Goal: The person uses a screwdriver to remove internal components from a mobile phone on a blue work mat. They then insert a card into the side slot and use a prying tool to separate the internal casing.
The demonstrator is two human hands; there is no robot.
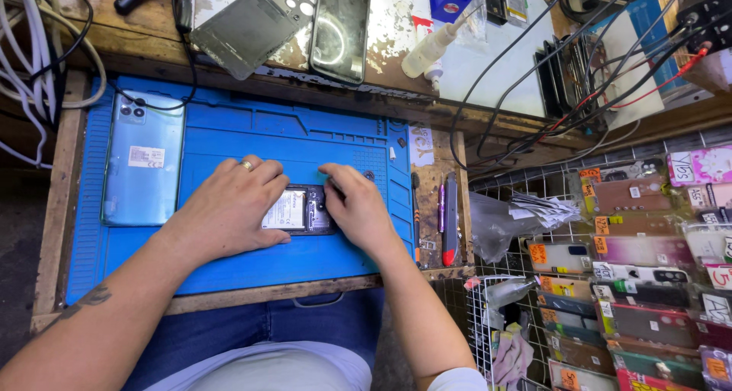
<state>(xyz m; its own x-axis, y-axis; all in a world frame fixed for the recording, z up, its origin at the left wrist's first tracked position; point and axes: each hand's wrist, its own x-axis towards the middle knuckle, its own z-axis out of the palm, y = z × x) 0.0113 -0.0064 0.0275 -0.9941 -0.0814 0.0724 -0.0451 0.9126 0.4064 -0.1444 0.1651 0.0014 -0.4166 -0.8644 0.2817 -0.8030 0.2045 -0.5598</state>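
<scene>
We've got an opened phone [299,210] lying flat in the middle of the blue mat [305,139], back cover off, so the battery with its white label is facing up. Our left hand [229,208] is pressed palm-down over the phone's left part, fingers together and flat on it, more pinning it down than gripping it. There's a ring on one finger. Our right hand [357,206] sits on the phone's right end, where the dark board area is, fingers curled in and bunched together at the top right corner. We can't tell if they're pinching something tiny there or just pressing, since the fingertips hide that spot.

On the left side of the mat lies a light blue back cover [143,158], camera cutouts up top and a small white sticker on it, well apart from the phone. Just off the mat's right edge, on the wooden bench, a pink pen-shaped tool [441,206] and a grey tool [451,217] with a red tip lie side by side.

Up on the shelf behind the mat there's a grey back cover [252,26] tilted, and a black phone [341,26] just beside it, screen up and shiny. A small squeeze bottle [428,49] lies on its side near those. Off to the right, a wire rack [549,185] holds rows of packaged phone cases [648,284].
</scene>
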